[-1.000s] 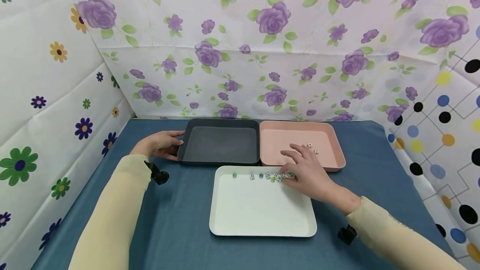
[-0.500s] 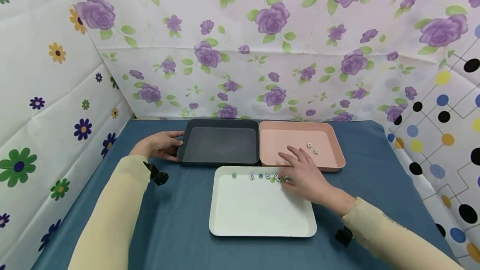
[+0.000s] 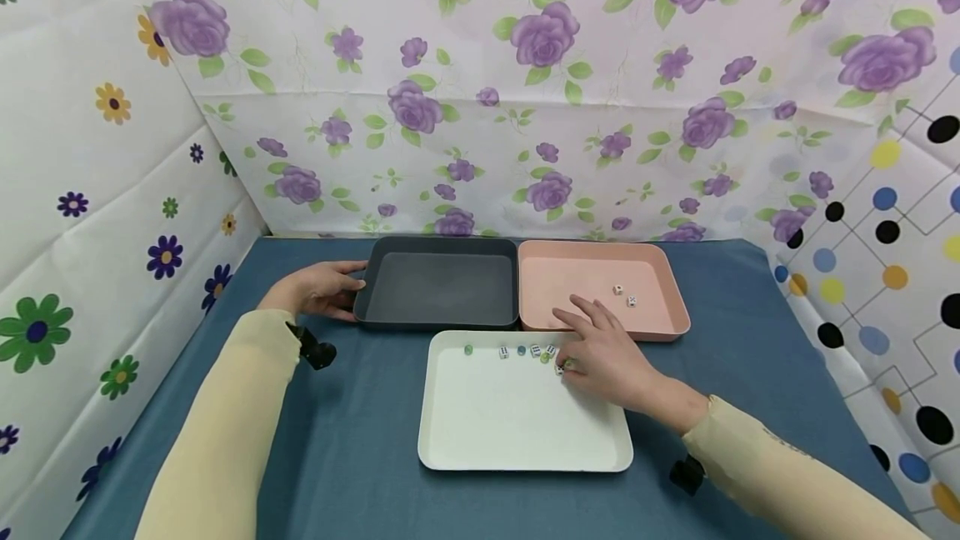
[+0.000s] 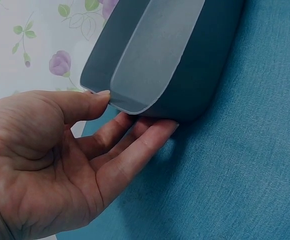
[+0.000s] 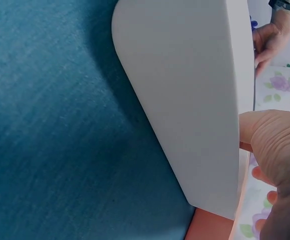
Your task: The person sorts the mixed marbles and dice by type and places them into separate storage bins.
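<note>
My left hand (image 3: 322, 288) holds the left side of a dark grey tray (image 3: 442, 322). In the left wrist view its thumb rests on the rim and the fingers press the outer wall. My right hand (image 3: 603, 361) is over the right back part of a white tray (image 3: 517, 423). Its thumb and index finger pinch a small white die (image 3: 559, 369), while the other fingers extend forward. A green bead (image 3: 567, 363) shows against those fingertips. Left of them are several white dice (image 3: 536, 351), a yellow-green bead (image 3: 545, 358), a blue bead (image 3: 521, 350) and a green bead (image 3: 468, 349).
A pink tray (image 3: 555, 261) stands against the dark tray's right side and has two dice (image 3: 632, 302) in it. Blue cloth (image 3: 360, 440) covers the table. Flowered fabric (image 3: 480, 148) hangs behind, with patterned sheets at both sides.
My right hand has shifted slightly left, and the die at its fingertips has come a little nearer, apart from the row. The left hand stays on the dark tray.
</note>
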Demonstrator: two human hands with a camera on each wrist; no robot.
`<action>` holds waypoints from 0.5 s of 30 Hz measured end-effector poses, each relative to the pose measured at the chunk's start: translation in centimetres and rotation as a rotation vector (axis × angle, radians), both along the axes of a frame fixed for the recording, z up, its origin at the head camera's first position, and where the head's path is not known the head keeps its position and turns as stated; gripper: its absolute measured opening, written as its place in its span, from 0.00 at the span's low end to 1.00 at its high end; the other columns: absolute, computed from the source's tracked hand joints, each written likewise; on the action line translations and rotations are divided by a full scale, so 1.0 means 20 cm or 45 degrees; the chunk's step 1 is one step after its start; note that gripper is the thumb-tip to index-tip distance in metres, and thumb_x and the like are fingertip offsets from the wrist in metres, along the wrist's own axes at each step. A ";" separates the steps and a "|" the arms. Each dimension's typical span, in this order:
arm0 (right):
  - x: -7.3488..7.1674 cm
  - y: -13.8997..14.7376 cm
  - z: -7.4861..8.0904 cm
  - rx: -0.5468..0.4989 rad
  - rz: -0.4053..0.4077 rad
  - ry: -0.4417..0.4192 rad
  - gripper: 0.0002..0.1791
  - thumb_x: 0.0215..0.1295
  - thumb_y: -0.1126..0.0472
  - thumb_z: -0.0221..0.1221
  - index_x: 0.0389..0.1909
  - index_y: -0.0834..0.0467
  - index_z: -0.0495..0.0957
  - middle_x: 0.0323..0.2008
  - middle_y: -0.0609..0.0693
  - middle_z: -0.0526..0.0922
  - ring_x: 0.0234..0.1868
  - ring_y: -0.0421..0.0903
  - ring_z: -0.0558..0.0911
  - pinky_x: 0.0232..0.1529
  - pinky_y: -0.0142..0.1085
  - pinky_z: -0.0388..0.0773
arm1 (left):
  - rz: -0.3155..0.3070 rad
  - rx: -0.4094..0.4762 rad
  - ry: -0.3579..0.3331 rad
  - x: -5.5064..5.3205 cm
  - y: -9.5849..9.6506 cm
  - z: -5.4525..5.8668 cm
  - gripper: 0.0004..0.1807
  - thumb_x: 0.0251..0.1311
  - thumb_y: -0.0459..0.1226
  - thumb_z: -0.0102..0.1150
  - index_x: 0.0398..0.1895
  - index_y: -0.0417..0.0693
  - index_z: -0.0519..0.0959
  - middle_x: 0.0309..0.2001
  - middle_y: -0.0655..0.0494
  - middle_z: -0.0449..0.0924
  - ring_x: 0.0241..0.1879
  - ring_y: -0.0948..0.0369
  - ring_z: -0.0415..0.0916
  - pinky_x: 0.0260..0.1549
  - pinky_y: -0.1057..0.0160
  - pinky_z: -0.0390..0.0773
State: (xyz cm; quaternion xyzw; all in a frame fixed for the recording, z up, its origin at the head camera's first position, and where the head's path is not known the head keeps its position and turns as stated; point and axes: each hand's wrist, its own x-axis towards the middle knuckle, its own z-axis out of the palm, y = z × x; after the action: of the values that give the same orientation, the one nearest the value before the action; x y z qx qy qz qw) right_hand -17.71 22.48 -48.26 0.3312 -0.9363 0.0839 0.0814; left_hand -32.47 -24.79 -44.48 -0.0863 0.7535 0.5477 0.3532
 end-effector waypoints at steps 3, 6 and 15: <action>0.01 0.00 0.00 -0.001 -0.001 -0.026 0.06 0.54 0.53 0.78 0.30 0.41 0.89 0.73 0.56 0.69 0.79 0.62 0.52 0.74 0.64 0.46 | 0.013 -0.012 0.000 0.00 0.00 0.00 0.35 0.83 0.35 0.41 0.85 0.62 0.42 0.76 0.33 0.56 0.69 0.39 0.66 0.53 0.45 0.81; 0.02 0.00 0.00 0.008 -0.002 -0.032 0.07 0.53 0.52 0.78 0.29 0.41 0.88 0.73 0.56 0.69 0.78 0.62 0.52 0.74 0.65 0.47 | 0.014 -0.014 0.001 0.00 0.00 0.00 0.35 0.83 0.35 0.41 0.85 0.62 0.42 0.76 0.34 0.56 0.69 0.39 0.66 0.53 0.44 0.81; 0.02 0.02 -0.01 0.009 -0.011 -0.036 0.09 0.54 0.51 0.77 0.35 0.41 0.90 0.73 0.56 0.68 0.79 0.62 0.51 0.75 0.63 0.44 | 0.003 -0.012 0.001 0.00 0.00 0.00 0.35 0.83 0.35 0.41 0.85 0.61 0.41 0.76 0.34 0.56 0.69 0.38 0.65 0.52 0.45 0.82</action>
State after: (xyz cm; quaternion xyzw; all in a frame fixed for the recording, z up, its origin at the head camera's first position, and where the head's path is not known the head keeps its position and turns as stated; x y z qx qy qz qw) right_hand -17.21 22.95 -48.41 0.3264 -0.9390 0.0850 0.0675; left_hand -32.45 -24.73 -44.41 -0.0888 0.7562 0.5446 0.3518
